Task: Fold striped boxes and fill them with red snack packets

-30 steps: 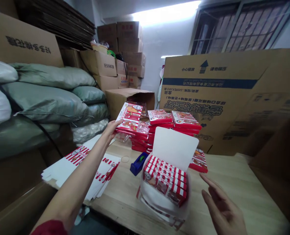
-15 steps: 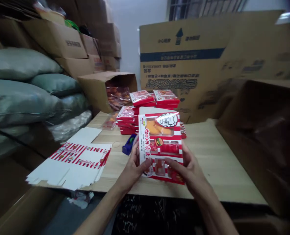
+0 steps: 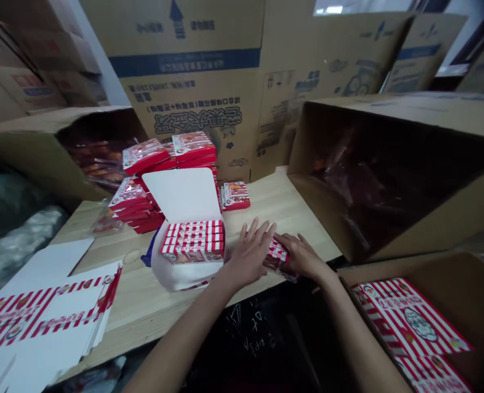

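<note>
On the table's front right, a small stack of red-and-white striped boxes (image 3: 278, 252) is clasped between my two hands. My left hand (image 3: 250, 255) lies along the left side of it, fingers extended forward. My right hand (image 3: 301, 254) curls round its right end, and its fingertips are partly hidden. Just left of my hands stands a white carton (image 3: 180, 191) with its lid raised. Inside it, several striped boxes (image 3: 195, 237) stand in a tight row. A blue object (image 3: 148, 254), mostly hidden, shows behind the carton's left side.
Red food boxes (image 3: 143, 155) are piled behind the carton, with a smaller stack (image 3: 235, 195) to their right. Flat printed card blanks (image 3: 57, 311) lie at left. Large cardboard boxes (image 3: 389, 164) flank the table. At lower right, a box holds striped packages (image 3: 413, 316).
The window-fronted box that both hands held upright is no longer between them. My hands are now around the small stack, right of the open carton. The view has turned right.
</note>
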Demonstrator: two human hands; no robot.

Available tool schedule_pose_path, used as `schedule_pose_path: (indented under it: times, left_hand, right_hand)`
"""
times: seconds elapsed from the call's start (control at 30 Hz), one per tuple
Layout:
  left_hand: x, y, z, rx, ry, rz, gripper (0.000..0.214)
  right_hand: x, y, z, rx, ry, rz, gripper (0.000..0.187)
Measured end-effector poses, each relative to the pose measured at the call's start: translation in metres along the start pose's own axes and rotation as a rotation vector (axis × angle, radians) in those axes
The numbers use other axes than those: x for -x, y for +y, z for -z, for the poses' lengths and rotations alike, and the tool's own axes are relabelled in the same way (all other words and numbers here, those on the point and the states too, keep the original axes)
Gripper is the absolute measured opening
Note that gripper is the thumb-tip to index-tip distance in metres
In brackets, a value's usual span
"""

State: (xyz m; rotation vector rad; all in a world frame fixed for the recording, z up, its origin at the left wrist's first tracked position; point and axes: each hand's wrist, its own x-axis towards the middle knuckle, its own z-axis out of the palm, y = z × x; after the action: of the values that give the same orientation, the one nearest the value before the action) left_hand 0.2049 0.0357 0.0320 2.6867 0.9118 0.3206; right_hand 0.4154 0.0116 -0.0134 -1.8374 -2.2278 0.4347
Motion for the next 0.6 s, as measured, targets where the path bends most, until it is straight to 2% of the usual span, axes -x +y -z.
schedule_pose_path:
  times: [0.07,0.1,0.17,0.23,0.3,0.37,0.43,0.6]
  left_hand:
    - [-0.02,-0.012,-0.024,-0.089,-0.15,0.007,0.126]
    - [-0.027,-0.018,-0.032,-0.113,-0.179,0.01,0.122]
    - [-0.035,-0.026,-0.041,-0.128,-0.18,0.005,0.107]
    - [-0.04,-0.03,-0.045,-0.099,-0.154,-0.01,0.097]
    - [-0.043,-0.032,-0.049,-0.014,-0.123,-0.028,0.097]
    - [-0.048,-0.033,-0.052,0.083,-0.097,-0.051,0.099]
    - [-0.054,-0.034,-0.055,0.117,-0.108,-0.068,0.104]
    - [-0.063,-0.036,-0.052,-0.008,-0.275,-0.112,0.119]
  right_hand:
    - [0.006,0.003,-0.001,-0.005,0.026,-0.024,0.095]
    - [0.013,0.006,-0.004,-0.023,0.078,-0.048,0.096]
    - [0.029,0.014,-0.017,-0.109,0.272,-0.143,0.1]
    - [0.044,0.021,-0.039,-0.332,0.483,-0.26,0.114]
    - [0.052,0.022,-0.063,-0.715,0.592,-0.329,0.131]
    - [0.054,0.02,-0.08,-1.093,0.591,-0.334,0.139]
    - [0.052,0.016,-0.088,-1.297,0.57,-0.329,0.141]
    - [0.053,0.012,-0.082,-1.352,0.515,-0.338,0.143]
